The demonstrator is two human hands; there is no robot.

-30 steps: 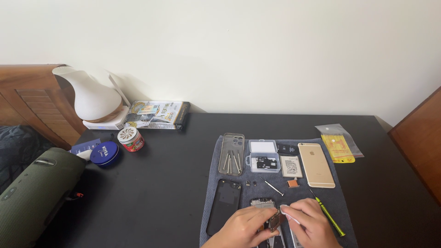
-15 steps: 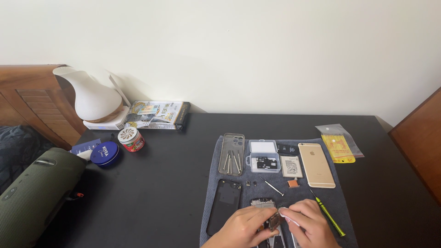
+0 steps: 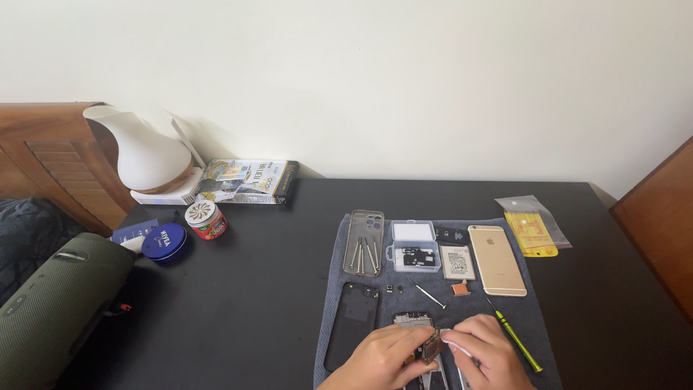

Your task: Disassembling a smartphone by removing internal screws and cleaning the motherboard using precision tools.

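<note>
Phone teardown well underway, small board part in hand.
Left hand [image 3: 382,355] and right hand [image 3: 485,352] pinching circuit piece [image 3: 432,346] over opened phone frame [image 3: 413,320]; back cover [image 3: 352,325], screws, battery [image 3: 458,261] already laid out.

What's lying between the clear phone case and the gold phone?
Head view: a small clear parts box and a flat grey battery lie between the clear phone case and gold phone.

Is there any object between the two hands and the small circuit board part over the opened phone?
Nothing visible does. The left hand and the right hand both already touch the small circuit board, held above the opened phone frame. The green screwdriver lies apart, to the right.
</note>
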